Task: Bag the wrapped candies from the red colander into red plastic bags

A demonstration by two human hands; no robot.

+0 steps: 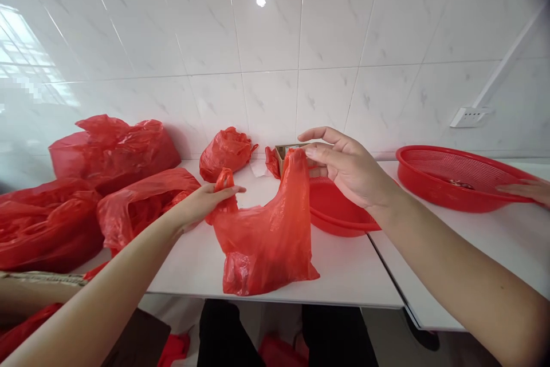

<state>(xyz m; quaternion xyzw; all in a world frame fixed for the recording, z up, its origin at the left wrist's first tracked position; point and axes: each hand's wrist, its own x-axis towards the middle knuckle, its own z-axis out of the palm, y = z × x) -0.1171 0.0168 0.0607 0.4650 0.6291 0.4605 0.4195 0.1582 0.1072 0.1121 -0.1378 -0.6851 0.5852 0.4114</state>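
Observation:
A red plastic carrier bag (270, 235) hangs upright by its two handles in front of me, at the table's near edge. My left hand (208, 204) is closed around the left handle. The tip of the right handle is pinched between the thumb and fingers of my right hand (341, 164), whose index finger is raised. A bulge shows at the bag's lower left corner; what lies inside cannot be made out. Partly hidden behind the bag and my right hand, a red plastic basket (344, 227) stands on the white table (344, 269).
Several full red bags (116, 152) crowd the table's left side. A bundled red bag (227, 152) and small cardboard box (281, 152) stand near the wall. Another person's hand (526, 189) touches a red sieve basket (455, 195) holding small items. A cardboard carton (38, 292) is lower left.

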